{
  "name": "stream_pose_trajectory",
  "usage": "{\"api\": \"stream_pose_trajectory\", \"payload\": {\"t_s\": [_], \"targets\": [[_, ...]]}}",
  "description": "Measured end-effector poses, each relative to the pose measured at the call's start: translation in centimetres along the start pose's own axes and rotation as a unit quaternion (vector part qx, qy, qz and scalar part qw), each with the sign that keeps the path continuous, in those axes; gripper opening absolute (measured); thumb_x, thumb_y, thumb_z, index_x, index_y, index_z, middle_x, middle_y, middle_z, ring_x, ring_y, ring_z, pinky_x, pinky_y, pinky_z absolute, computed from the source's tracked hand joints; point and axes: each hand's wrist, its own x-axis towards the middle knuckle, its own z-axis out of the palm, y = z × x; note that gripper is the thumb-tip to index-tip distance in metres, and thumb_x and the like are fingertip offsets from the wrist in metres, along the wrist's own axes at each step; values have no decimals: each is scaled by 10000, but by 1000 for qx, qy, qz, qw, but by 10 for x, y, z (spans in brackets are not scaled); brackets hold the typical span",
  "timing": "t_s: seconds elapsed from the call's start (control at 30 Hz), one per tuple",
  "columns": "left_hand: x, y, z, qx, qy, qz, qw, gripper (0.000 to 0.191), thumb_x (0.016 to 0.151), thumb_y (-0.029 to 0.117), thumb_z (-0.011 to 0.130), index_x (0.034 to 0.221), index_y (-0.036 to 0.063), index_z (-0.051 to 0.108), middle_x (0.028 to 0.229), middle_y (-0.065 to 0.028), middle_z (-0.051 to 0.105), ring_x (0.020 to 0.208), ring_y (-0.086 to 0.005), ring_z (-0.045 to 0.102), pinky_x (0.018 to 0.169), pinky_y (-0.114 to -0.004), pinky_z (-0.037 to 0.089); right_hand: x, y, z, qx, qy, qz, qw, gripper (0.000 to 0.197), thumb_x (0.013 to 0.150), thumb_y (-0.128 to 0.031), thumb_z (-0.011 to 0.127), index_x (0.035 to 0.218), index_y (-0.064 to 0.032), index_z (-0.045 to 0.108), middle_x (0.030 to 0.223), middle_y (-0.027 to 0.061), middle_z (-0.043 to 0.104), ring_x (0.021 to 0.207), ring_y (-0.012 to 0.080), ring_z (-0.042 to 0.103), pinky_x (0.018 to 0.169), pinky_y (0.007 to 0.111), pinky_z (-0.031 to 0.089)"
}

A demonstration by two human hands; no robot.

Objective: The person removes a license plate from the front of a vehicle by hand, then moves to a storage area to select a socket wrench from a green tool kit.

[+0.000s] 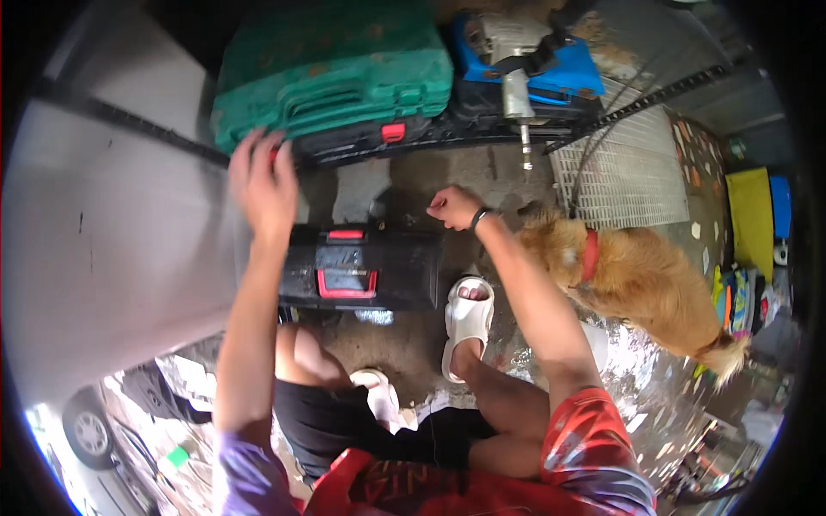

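My left hand (263,184) is raised at the front left corner of a green plastic tool case (348,58), fingers apart and blurred. A red latch of the black case (361,138) under the green one shows behind those fingers; whether they touch it I cannot tell. Below, on the floor, lies a black toolbox (403,264) with a red latch and a red-edged handle. My right hand (457,208), with a black wristband, hovers beyond the toolbox's right end. Its fingers are curled in and nothing shows between them.
Both cases sit on a black metal shelf (419,143). Beside them an air tool (516,90) lies on a blue case (574,74), its tip overhanging the shelf edge. A tan dog (645,277) with a red collar stands close to my right arm. A white plastic grate (632,174) is behind it.
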Motion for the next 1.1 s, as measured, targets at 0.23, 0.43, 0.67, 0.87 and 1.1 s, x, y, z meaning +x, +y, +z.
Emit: {"api": "stream_pose_trajectory", "payload": {"t_s": [0.23, 0.43, 0.67, 0.87, 1.1], "targets": [[-163, -136, -7, 17, -412, -469, 781, 901, 794, 691, 541, 1410, 52, 381, 1366, -267, 459, 1268, -395, 441, 1051, -433, 350, 0, 31, 112, 214, 102, 200, 951, 887, 829, -760, 339, 1215, 2, 580, 1261, 268, 534, 1181, 383, 524, 992, 438, 413], [-172, -116, 1, -85, -446, -521, 723, 1145, 673, 813, 559, 1384, -67, 378, 1372, -262, 463, 1317, -337, 418, 1080, -376, 315, -87, 47, 164, 392, 79, 244, 883, 964, 775, -851, 297, 1408, -128, 371, 1463, 211, 318, 1311, 374, 382, 1008, 516, 391], [-167, -131, -37, -37, -466, -573, 673, 1127, 624, 812, 616, 1244, -125, 527, 1245, -233, 570, 1183, -317, 540, 970, -390, 430, -100, -13, 155, 551, 76, 286, 780, 898, 815, -792, 367, 1486, -200, 292, 1503, 103, 324, 1338, 329, 360, 989, 549, 399], [-131, -88, -63, -69, -478, -591, 646, 942, 623, 672, 752, 1138, -105, 615, 1106, -199, 650, 982, -275, 634, 824, -390, 497, -79, 32, 176, 532, 179, 277, 780, 894, 843, -752, 380, 1408, -59, 422, 1448, 160, 416, 1350, 311, 363, 1103, 358, 255], [-73, -25, -101, -164, -397, -522, 737, 749, 690, 516, 789, 1063, -109, 611, 967, -172, 663, 878, -217, 632, 794, -303, 481, -87, 40, 151, 679, 176, 181, 689, 889, 804, -731, 500, 1353, -32, 477, 1333, 134, 526, 1242, 283, 467, 996, 428, 388]]}}
